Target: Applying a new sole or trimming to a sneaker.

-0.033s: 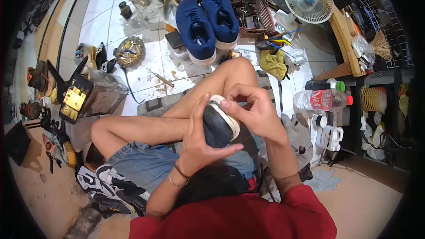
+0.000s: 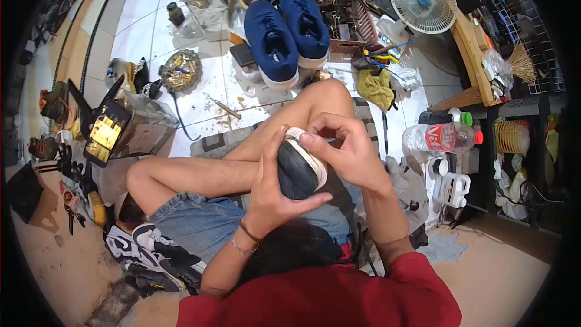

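Note:
A dark shoe [image 2: 295, 172] with an off-white sole edge is held up over my lap, tilted. My left hand [image 2: 266, 184] cradles it from the left, its fingers along one side and its thumb stretched beneath the lower end. My right hand [image 2: 345, 148] grips the upper end by the pale sole edge, with thumb and bent forefinger pressed there. Whether a small thing sits between those fingertips is hidden. Beyond my crossed legs a pair of blue sneakers [image 2: 271, 42] stands on the tiled floor.
An awl-like tool [image 2: 225, 108] lies on scrap-strewn tiles near a full ashtray [image 2: 180, 69]. A phone [image 2: 105, 136] leans at the left by a metal box. To the right are plastic bottles [image 2: 439, 137], a white jug [image 2: 452, 189], a yellow cloth [image 2: 375, 89] and a fan [image 2: 422, 1].
The surroundings sit very slightly farther right in the view. Both hands keep nearly the same hold on the shoe.

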`<state>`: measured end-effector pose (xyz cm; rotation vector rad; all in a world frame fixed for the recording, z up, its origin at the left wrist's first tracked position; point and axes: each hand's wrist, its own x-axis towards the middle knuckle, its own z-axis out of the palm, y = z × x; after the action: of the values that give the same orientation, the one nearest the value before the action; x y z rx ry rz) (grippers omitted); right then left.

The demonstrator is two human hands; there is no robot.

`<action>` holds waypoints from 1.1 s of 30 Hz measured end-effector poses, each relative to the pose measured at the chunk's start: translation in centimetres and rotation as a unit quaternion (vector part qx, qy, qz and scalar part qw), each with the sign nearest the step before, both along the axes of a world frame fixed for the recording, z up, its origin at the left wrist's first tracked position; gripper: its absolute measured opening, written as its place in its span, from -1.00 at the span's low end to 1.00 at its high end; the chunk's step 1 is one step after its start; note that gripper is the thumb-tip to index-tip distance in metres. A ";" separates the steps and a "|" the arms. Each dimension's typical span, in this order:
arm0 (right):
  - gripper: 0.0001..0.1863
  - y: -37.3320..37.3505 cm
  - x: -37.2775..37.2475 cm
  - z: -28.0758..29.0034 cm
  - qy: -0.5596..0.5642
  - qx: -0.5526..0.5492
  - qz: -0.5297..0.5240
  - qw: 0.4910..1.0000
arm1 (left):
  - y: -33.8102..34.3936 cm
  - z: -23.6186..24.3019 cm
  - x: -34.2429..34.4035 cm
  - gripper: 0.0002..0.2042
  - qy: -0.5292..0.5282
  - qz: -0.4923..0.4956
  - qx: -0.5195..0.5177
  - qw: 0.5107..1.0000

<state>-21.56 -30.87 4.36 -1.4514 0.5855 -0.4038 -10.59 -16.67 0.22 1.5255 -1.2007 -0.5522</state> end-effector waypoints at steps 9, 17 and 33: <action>-0.82 4.5 0.3 -0.4 -0.053 0.137 0.033 0.989 | 3.7 -1.7 1.4 0.05 -0.065 0.076 -0.091 0.991; -0.43 8.4 -3.9 -2.9 -0.158 0.041 0.097 0.982 | 7.6 -5.1 -1.0 -0.18 0.010 0.053 -0.258 0.965; 0.01 13.2 -7.0 -6.1 -0.117 -0.122 -0.017 0.985 | 9.3 -6.1 -0.4 -0.42 -0.046 -0.034 -0.235 0.970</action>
<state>-28.55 -17.71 -1.69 -1.6005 0.3817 -0.6823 -11.02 -7.40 -5.85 1.1169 -1.3467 -0.2165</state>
